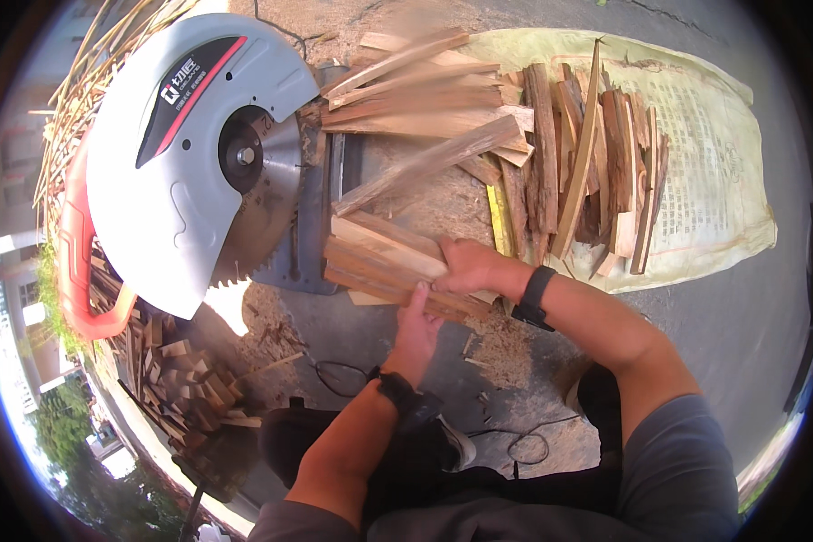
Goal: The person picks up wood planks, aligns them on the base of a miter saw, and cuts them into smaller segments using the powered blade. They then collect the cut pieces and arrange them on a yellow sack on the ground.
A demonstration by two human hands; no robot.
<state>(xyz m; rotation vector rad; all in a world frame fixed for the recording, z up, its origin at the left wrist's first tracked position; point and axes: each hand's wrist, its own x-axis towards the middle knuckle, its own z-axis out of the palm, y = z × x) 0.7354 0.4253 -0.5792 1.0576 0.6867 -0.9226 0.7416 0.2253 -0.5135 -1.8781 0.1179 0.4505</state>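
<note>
A bundle of wooden strips (379,266) lies in front of me, its left ends against the edge of the saw's dark base. My right hand (468,266) is closed over the right end of the bundle. From the near side, my left hand (416,336) grips the bundle's lower edge, thumb on top and fingers partly hidden beneath. To the left stands a cut-off saw (199,126) with a pale grey guard. Its toothed round blade (266,194) is exposed beside the strips' left ends. One longer strip (434,164) lies slanted just beyond the bundle.
Split wood strips (415,90) are stacked at the far side. More bark-edged pieces (537,144) lie on a pale woven sack (714,181) at right. Short cut blocks (190,384) are heaped at lower left. Sawdust (501,348) and a dark cable (524,443) lie near my feet.
</note>
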